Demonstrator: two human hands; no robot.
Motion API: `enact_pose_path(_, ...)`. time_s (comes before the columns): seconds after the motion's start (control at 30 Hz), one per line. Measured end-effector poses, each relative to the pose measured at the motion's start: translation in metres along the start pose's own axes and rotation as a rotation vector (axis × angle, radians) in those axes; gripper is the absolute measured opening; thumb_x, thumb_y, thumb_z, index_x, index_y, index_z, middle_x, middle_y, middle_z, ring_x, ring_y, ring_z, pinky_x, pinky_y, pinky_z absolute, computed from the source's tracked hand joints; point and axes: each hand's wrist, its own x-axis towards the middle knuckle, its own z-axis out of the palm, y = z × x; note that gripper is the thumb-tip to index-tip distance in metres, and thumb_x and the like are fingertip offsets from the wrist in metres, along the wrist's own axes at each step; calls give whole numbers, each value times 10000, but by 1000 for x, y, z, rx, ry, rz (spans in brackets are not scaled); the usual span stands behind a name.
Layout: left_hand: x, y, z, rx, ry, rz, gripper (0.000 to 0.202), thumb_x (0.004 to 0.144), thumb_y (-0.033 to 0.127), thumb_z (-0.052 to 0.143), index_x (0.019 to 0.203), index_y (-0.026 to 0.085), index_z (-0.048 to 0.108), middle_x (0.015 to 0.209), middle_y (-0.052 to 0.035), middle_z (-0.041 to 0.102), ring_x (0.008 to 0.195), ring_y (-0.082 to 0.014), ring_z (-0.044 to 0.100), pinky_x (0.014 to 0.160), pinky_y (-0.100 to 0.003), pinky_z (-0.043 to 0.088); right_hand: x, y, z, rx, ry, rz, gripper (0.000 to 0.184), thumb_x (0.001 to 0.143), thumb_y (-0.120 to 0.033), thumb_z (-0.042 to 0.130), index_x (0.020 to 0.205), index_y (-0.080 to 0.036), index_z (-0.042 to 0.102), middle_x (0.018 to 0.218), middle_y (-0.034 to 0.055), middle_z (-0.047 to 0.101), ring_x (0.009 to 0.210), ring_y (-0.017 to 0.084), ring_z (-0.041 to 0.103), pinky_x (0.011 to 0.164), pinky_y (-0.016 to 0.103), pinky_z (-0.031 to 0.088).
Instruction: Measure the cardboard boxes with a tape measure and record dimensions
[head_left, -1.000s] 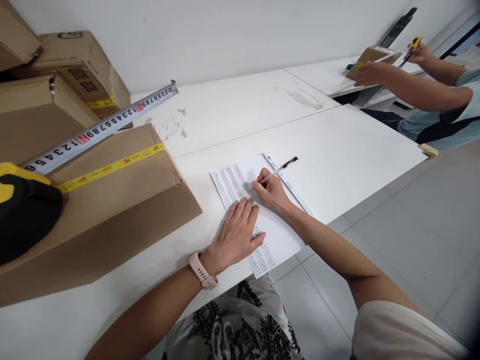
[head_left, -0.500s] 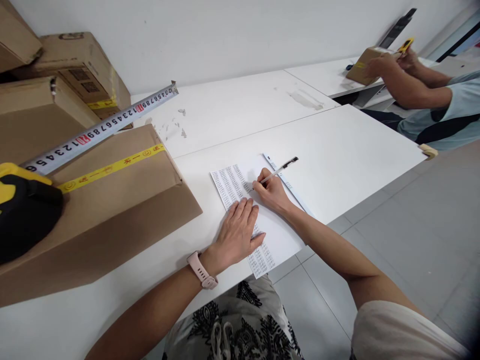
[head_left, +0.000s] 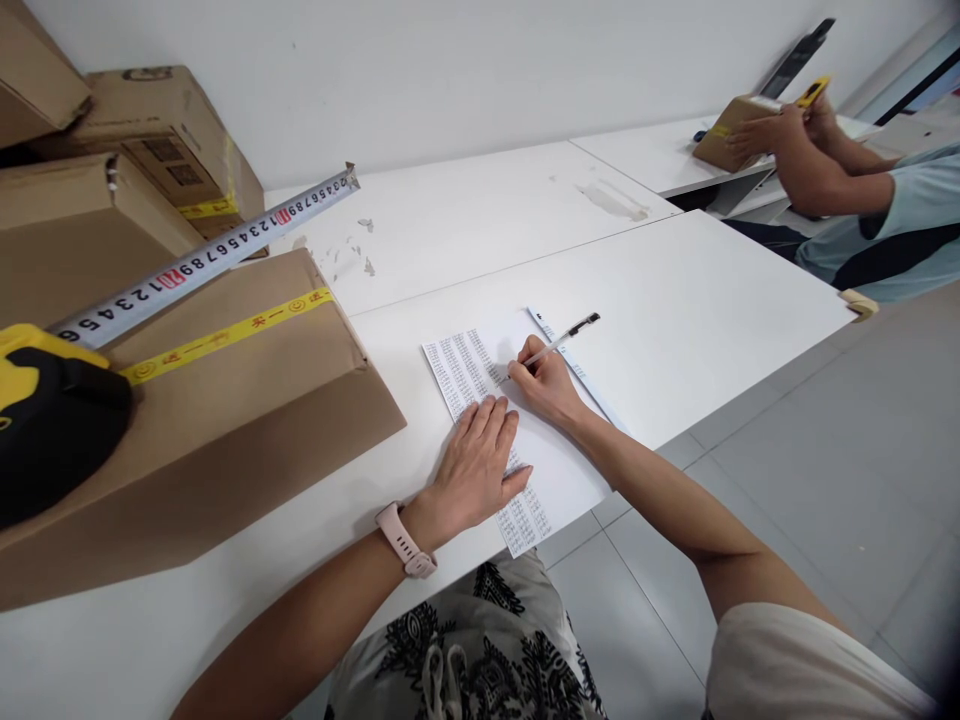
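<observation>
The left hand (head_left: 476, 468) lies flat, gripping nothing, on the sheet of paper (head_left: 559, 470), which rests beneath both hands on the table (head_left: 690, 320); just beyond, the right hand (head_left: 550, 385) pinches a pen (head_left: 564, 340), tip near small writing.

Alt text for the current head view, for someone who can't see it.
A person's right hand holds a pen to a paper sheet with columns of writing, the left hand flat on it. At left, an extended tape measure lies on a taped cardboard box; at upper right, a co-worker handles another box.
</observation>
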Motion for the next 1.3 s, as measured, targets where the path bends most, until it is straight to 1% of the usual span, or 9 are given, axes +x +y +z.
enact_pose_path(0.3,0,-1,0,0,14,5,612,982,477,469,1438,72,412,1542,-244,459,1469,-362,378,1200,-525,287,1,1,-1,-5,-4,13,177,765,-221,557,685,-245,401,554,-66,393,542,126,363,537,291,291)
enact_pose_path(0.5,0,0,0,1,3,2,644,977,469,507,1426,13,438,1543,-263,448,1473,-374,364,1220,-510,267,2,6,0,39,29,19,198,840,-278,582,735,-248,417,578,-57,419,544,141,411,545,295,329)
enact_pose_path(0.63,0,-1,-1,4,23,6,639,966,457,535,1423,19,451,1536,-258,460,1463,-376,381,1216,-514,283,6,13,-1,-22,22,-179,82,920,-313,543,955,-240,555,837,28,603,764,203,556,708,345,441)
enact_pose_path(0.77,1,-3,4,-7,101,18,570,941,399,587,1370,33,501,1476,-259,522,1418,-378,442,1183,-542,346,10,19,1,-312,-77,-434,323,917,-118,431,1147,-226,631,1068,103,649,989,254,537,898,396,431)
enact_pose_path(0.9,-1,1,-2,-16,322,54,278,942,243,565,1185,122,625,1325,-201,644,1301,-344,563,1059,-511,498,13,22,5,-491,-114,-430,536,882,2,356,1341,-189,558,1080,119,665,957,258,534,892,394,434)
enact_pose_path(1.0,-20,2,-38,8,592,109,157,917,131,582,1045,175,662,1215,-153,702,1253,-306,601,1025,-464,528,13,24,8,-512,-94,-407,542,902,2,355,1388,-181,510,1061,115,681,959,260,558,896,402,447)
enact_pose_path(1.1,-61,-12,-101,179,891,62,285,830,142,716,1105,202,675,1234,-129,707,1262,-331,597,1049,-513,497,13,25,10,-519,-82,-400,496,937,-31,344,1371,-191,523,1080,107,697,982,254,574,889,397,464)
enact_pose_path(1.17,-93,-31,-146,363,1024,-85,409,758,196,793,1154,217,692,1279,-132,690,1237,-373,613,1059,-571,477,14,24,10,-518,-83,-396,475,951,-45,336,1363,-178,531,1093,104,706,995,247,580,896,389,472)
enact_pose_path(1.3,-140,-72,-210,348,961,-457,595,763,445,768,1292,202,644,1434,-165,573,1352,-476,483,1128,-690,361,15,21,10,-532,-81,-386,438,956,-50,345,1334,-127,553,1107,119,716,1032,244,593,943,387,475)
